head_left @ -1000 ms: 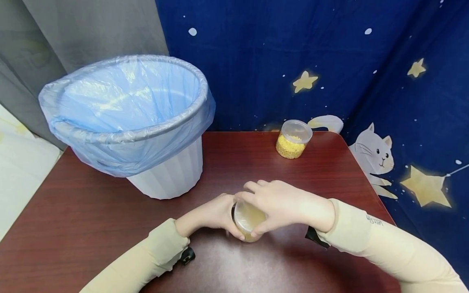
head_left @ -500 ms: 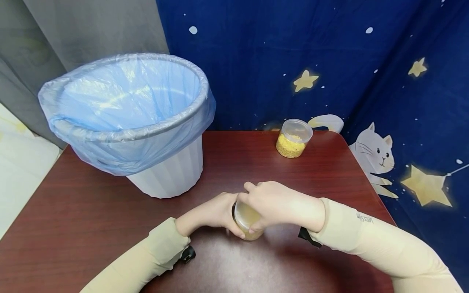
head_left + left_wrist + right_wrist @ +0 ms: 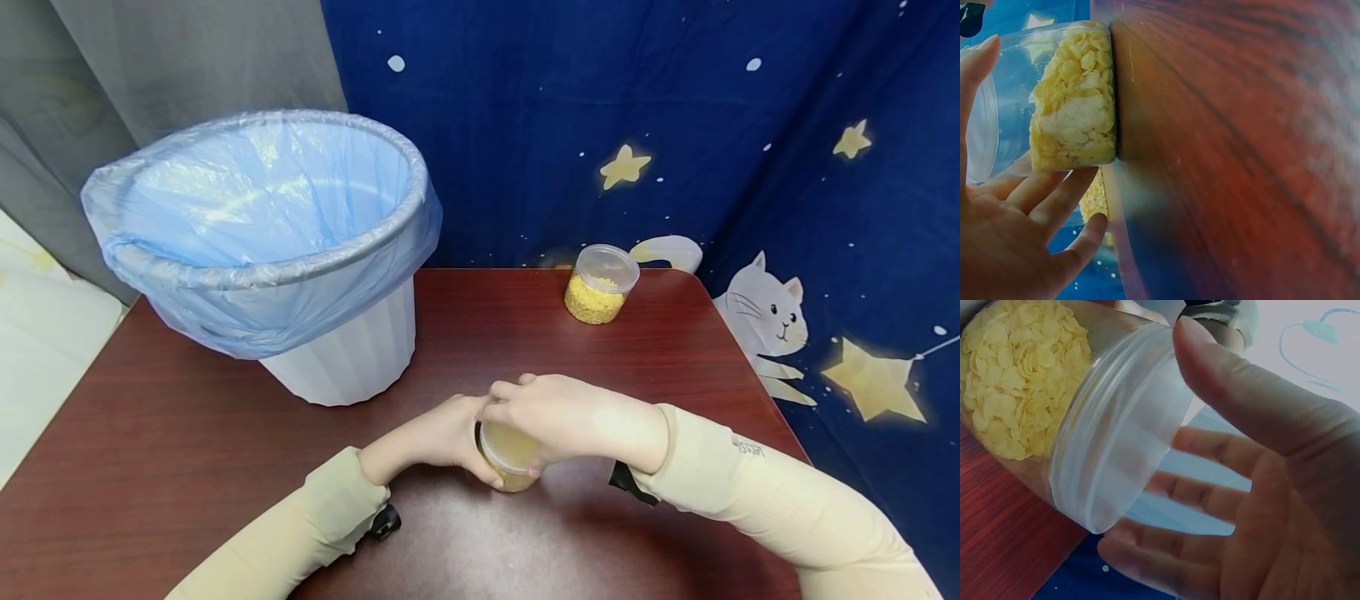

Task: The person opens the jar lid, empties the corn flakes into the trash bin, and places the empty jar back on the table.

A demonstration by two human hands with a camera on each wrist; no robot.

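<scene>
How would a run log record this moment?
left hand: holds near jar; right hand: grips lid; lid: on jar; far jar: untouched

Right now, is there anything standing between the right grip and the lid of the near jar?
No, nothing visible is in the way. The right grip is around the lid, while the left grip holds the side of the near jar. The far jar and the bin stand farther back.

Dark lettering (image 3: 747, 447) on right sleeve (image 3: 780, 483); too small to read
</scene>
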